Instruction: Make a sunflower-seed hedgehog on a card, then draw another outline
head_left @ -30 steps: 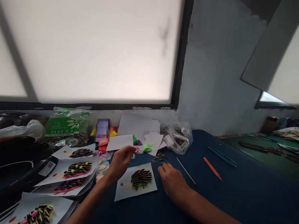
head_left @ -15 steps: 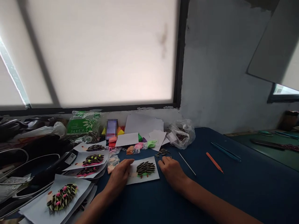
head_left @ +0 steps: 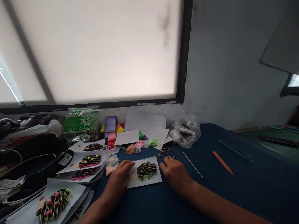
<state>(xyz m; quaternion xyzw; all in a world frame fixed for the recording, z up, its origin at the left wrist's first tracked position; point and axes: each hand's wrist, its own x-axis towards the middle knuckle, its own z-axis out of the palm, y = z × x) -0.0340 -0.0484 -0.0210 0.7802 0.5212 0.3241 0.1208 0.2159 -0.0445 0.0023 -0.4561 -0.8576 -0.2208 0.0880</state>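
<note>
A white card [head_left: 146, 183] lies on the dark blue table with a hedgehog picture made of striped sunflower seeds [head_left: 147, 169] over green clay, with small brown feet. My left hand [head_left: 119, 177] holds the card's left edge, fingers bent over it. Just beyond the card's right edge, my right hand [head_left: 175, 172] rests on the table with its fingers curled together. Whatever its fingertips pinch is hidden. Loose sunflower seeds [head_left: 166, 151] lie right behind that hand.
Finished hedgehog cards [head_left: 56, 202] are stacked at the left. Bagged coloured clay [head_left: 133, 148], white paper [head_left: 142, 121] and a plastic bag of seeds [head_left: 185, 132] stand along the wall. To the right lie a metal rod [head_left: 192, 164], an orange tool [head_left: 223, 163] and blue tweezers [head_left: 235, 151].
The view has turned slightly, so the table tools appear farther right and the stacked cards farther left. Both hands keep almost the same places beside the card.
</note>
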